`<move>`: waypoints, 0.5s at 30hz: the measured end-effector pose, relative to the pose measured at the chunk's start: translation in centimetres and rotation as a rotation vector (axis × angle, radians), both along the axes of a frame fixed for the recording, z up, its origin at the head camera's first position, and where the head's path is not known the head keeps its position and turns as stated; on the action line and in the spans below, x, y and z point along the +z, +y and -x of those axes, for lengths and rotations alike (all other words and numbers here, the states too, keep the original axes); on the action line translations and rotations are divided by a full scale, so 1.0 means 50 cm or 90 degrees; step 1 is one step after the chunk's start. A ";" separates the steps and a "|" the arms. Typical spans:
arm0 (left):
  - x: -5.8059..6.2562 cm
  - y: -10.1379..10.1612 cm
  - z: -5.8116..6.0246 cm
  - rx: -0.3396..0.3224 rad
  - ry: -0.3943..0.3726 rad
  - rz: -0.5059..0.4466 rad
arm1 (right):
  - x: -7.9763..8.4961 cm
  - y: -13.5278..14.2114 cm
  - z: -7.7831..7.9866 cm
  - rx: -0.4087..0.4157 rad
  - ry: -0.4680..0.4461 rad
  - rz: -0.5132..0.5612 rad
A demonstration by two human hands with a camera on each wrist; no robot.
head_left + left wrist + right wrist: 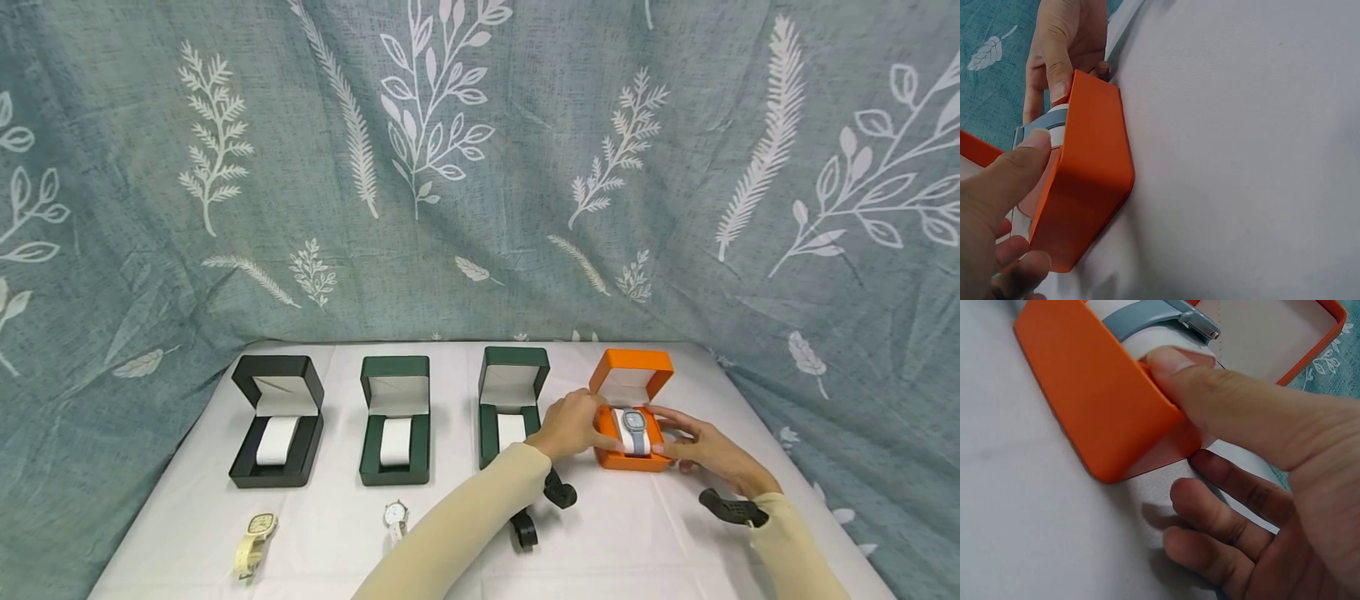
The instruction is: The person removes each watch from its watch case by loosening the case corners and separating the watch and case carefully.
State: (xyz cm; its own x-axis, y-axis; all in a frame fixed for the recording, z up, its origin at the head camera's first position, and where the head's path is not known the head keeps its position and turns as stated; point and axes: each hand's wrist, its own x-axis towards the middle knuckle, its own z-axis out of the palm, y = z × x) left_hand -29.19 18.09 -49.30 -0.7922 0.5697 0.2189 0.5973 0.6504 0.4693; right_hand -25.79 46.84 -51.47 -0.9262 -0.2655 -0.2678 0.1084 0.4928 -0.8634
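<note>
An open orange watch box (633, 463) stands at the right end of the row, its lid raised at the back. Inside, a watch with a blue-grey strap (1141, 322) is wrapped round a white cushion (1154, 340), its face (634, 419) turned up. My left hand (573, 423) grips the box's left side, thumb on the cushion's end and fingers along the outer wall. From the right, my right hand (708, 454) pinches the opposite wall, its thumb over the rim against the cushion and its other fingers outside, loosely bent.
Leftward stand an open black box (243, 467) and two open green boxes (372, 467) (487, 433), each with a white cushion. In front lie a yellowish watch (251, 546), a white-strapped watch (395, 515) and a black-strapped item (524, 529), partly behind my left sleeve. A patterned curtain (480, 250) hangs behind.
</note>
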 end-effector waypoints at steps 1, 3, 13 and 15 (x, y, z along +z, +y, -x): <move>-0.001 0.002 0.000 -0.005 0.002 0.001 | -0.001 0.000 0.001 -0.005 -0.002 0.000; -0.005 0.006 0.002 -0.015 0.006 0.002 | -0.003 0.001 0.003 -0.011 -0.004 0.002; -0.007 0.022 0.006 -0.007 0.002 0.026 | -0.008 0.003 0.018 -0.007 0.004 0.000; -0.006 0.025 0.008 -0.005 0.004 0.035 | -0.010 0.005 0.021 -0.008 0.004 0.004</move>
State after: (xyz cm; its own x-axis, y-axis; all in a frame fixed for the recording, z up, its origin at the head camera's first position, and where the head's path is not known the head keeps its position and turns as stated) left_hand -29.59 19.34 -49.58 -0.7863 0.5870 0.1928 0.6055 0.6702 0.4291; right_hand -26.86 47.07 -51.95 -0.9311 -0.2558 -0.2601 0.1087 0.4861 -0.8671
